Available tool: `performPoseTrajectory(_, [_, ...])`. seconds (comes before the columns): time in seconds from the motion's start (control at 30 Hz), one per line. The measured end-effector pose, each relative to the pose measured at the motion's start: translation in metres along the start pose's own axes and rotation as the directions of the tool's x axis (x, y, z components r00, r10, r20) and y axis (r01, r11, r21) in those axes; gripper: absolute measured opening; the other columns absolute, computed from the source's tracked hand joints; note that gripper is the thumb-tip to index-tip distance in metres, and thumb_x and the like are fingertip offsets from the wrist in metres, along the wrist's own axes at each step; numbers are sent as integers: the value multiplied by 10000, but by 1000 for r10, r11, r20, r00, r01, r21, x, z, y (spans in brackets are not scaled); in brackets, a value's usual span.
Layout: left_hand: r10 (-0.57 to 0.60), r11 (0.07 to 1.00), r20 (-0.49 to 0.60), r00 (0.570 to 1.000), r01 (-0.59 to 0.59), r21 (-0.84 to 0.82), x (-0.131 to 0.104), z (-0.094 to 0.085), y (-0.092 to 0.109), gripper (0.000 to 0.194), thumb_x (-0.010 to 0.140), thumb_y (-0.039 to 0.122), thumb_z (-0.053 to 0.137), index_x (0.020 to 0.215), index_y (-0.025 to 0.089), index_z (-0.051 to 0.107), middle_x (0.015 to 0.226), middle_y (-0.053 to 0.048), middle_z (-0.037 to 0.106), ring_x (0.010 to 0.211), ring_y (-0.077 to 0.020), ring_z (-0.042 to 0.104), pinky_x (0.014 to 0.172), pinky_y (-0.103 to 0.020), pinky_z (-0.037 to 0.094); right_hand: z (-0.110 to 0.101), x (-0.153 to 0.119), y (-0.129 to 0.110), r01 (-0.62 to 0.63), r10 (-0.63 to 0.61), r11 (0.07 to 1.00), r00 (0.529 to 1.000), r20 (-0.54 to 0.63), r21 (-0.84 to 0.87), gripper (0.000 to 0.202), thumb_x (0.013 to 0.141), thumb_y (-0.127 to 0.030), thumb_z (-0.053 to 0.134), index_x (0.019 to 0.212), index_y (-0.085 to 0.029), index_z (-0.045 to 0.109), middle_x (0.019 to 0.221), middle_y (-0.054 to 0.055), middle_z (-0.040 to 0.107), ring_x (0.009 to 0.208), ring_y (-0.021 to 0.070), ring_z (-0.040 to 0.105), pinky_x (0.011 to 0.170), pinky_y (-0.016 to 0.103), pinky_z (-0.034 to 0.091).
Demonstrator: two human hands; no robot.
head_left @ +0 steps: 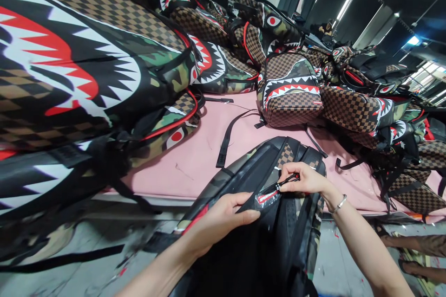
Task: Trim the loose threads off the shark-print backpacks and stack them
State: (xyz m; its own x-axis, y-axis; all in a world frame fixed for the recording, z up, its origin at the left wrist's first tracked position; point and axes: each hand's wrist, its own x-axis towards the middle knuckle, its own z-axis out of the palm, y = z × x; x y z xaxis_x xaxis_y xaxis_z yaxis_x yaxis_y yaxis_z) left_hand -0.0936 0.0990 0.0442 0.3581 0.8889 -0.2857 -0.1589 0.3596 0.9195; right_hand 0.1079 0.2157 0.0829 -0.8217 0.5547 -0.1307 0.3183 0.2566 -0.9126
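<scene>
A black backpack (258, 246) with camouflage sides and a brown check patch leans at the table's front edge, its straps facing me. On the left, my left hand (232, 213) pinches a black strap of it between thumb and fingers. Beside those fingers lies a small red-and-white label (267, 198) under shiny clear plastic on the strap. My right hand (299, 178), with a silver bangle at the wrist, is closed on small black-handled snips (290, 179) just above the label. The snips' tips are too small to make out.
A pink-covered table (174, 171) carries piles of shark-mouth backpacks, a large one (69, 55) close at the left and others (292, 88) behind and to the right. Loose black straps (230, 137) lie on the cover. Another person's feet (411, 243) show at the lower right.
</scene>
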Motion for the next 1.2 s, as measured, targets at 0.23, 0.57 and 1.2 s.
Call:
performPoseTrajectory(0.23, [-18, 995, 45, 999, 22, -99, 0, -1, 1, 291, 648, 383, 679, 823, 154, 643, 810, -5, 633, 800, -185, 522, 711, -253, 400, -17, -11, 7, -69, 70, 997, 997, -40, 30, 272, 667, -354, 723, 719, -137, 567, 703, -13, 574, 583, 74, 477, 545, 190, 366])
performPoseTrajectory(0.57, [6, 1000, 43, 999, -5, -28, 2, 0, 0, 323, 646, 419, 655, 831, 155, 639, 806, -8, 626, 798, -200, 530, 701, -264, 406, -5, -4, 5, -77, 78, 996, 997, -11, 53, 335, 645, -424, 727, 695, -135, 565, 650, -30, 557, 508, 49, 421, 481, 174, 322])
performPoseTrajectory(1.2, [-33, 969, 52, 998, 45, -242, 2, -11, -5, 334, 638, 341, 702, 921, 166, 677, 811, -27, 677, 797, -213, 585, 732, -293, 433, 20, -11, 4, 92, -106, 994, 941, -321, -59, 226, 714, -378, 684, 776, -183, 589, 755, 3, 597, 660, 128, 530, 614, 247, 422])
